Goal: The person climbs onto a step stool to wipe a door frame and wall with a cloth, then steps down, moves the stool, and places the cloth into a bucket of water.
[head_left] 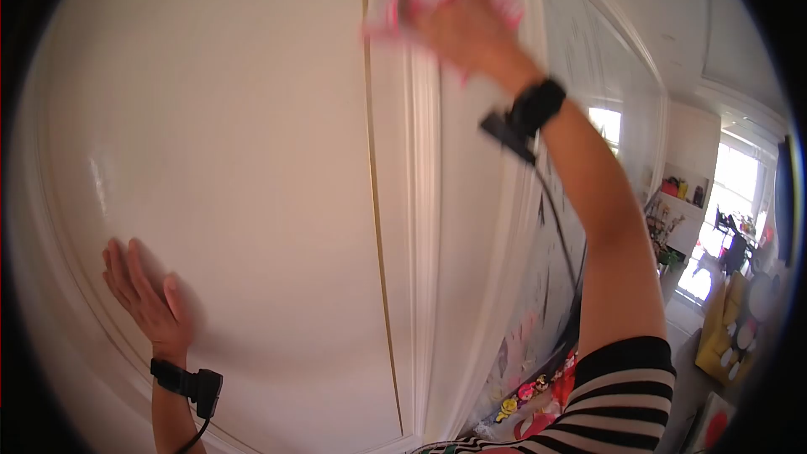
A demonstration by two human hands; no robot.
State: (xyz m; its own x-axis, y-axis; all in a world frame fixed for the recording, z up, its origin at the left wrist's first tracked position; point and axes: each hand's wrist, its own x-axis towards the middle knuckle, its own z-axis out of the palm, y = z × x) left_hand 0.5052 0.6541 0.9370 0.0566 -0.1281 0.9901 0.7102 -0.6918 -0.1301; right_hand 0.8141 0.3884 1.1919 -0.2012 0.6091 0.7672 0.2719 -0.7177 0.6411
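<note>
Head view shows the right hand (pixel 466 29) raised high, bunched over a pink-edged cloth (pixel 454 0) against the white moulding (pixel 424 168) beside the door panel (pixel 252 160), though motion blur hides how the fingers close on it. Low on that panel, the left hand (pixel 153 303) lies with its palm toward the surface and fingers extended, slightly spread, holding nothing; each wrist wears a black strap, and colourful figurines (pixel 525 391) sit below the right arm, near the striped sleeve (pixel 626 387).
</note>
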